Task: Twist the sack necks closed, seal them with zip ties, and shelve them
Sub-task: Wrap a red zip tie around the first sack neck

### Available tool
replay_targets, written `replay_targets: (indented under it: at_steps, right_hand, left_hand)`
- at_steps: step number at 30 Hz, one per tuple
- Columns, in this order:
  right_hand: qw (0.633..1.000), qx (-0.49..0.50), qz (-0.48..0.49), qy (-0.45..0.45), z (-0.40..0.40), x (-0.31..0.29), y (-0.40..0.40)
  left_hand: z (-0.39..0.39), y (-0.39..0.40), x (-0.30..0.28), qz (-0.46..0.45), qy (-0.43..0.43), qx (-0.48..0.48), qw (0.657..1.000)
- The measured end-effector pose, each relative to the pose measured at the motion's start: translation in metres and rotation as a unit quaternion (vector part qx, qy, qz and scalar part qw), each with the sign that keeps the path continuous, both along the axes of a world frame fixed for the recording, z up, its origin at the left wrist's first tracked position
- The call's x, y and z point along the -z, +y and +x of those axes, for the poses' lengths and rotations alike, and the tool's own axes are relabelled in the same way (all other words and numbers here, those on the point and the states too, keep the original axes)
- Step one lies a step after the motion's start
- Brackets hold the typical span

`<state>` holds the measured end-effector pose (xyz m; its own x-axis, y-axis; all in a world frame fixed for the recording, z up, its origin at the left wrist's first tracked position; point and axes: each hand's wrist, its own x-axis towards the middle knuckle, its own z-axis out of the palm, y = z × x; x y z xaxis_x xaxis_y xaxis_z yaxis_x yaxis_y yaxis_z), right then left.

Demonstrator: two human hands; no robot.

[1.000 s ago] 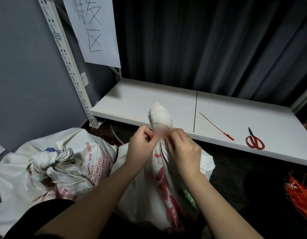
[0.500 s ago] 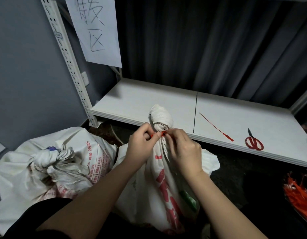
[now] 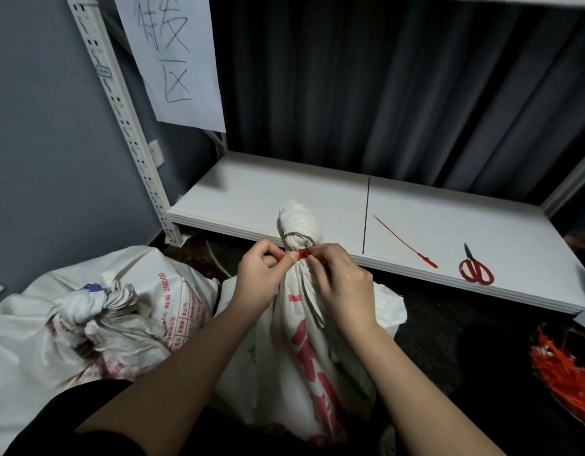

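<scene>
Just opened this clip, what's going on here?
A person is sealing a white sack that stands in front of a low shelf. Both hands pinch a red zip tie wrapped around its twisted neck: the left hand holds one end, the right hand is at the lock. A spare zip tie and red scissors lie on the shelf. Another sack, its neck bunched, sits to the left, not shelved.

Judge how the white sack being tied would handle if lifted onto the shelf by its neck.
The sack would probably sag: its woven cloth creases and slumps. It looks full, so likely heavy. The red zip tie pinched by both hands may not be tight yet, so the neck could slip.
</scene>
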<state>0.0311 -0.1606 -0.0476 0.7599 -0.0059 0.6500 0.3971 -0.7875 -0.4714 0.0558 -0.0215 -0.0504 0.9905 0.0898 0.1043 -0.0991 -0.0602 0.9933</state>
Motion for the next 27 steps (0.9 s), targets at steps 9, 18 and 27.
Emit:
replay_targets:
  at_steps: [9,18,27]
  right_hand:
    - [0.986,0.097,-0.111,0.073,0.006,-0.023,-0.004]
    - [0.983,0.067,0.013,0.168,0.007,-0.013,0.001]
    - [0.974,-0.001,0.135,0.181,0.005,-0.017,0.006]
  left_hand:
    - [0.003,-0.004,-0.009,0.253,-0.109,-0.116,0.954]
    - [0.0,-0.01,-0.008,0.275,-0.14,-0.103,0.946]
    - [0.003,-0.005,-0.007,0.203,-0.086,-0.07,0.973]
